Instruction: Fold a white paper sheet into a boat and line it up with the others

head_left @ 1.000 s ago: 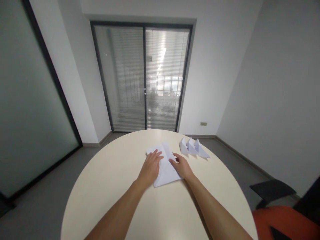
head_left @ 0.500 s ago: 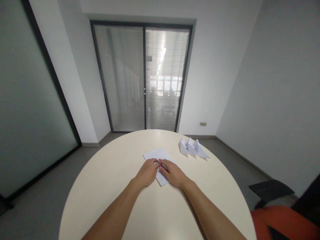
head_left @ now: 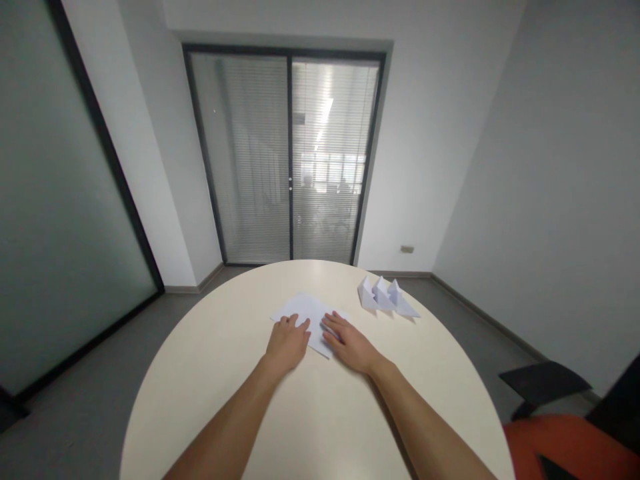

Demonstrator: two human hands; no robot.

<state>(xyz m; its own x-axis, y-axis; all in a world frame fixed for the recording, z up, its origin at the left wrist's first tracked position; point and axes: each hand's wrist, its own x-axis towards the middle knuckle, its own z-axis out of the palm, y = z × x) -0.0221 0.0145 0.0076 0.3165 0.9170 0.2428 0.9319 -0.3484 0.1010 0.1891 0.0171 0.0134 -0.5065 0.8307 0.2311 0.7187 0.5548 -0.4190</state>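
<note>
A white sheet of paper (head_left: 311,310) lies flat on the round table, turned so that one corner points toward me. My left hand (head_left: 289,341) rests on its left part, fingers spread. On its right part lies my right hand (head_left: 349,341), with the fingers stretched out. A gap with bare paper shows between the two hands. The palms and fingers cover the paper's left and right edges in part, so I cannot tell how it is folded.
Folded white paper pieces (head_left: 383,296), with pointed tops in a row, stand near the table's far right edge. The round cream table (head_left: 215,360) fills the lower middle. An orange chair (head_left: 565,443) with a black armrest (head_left: 545,380) is at the right.
My hands have moved apart, the left one going left across the paper. The sheet has turned a little and looks wider, with more of its middle uncovered.
</note>
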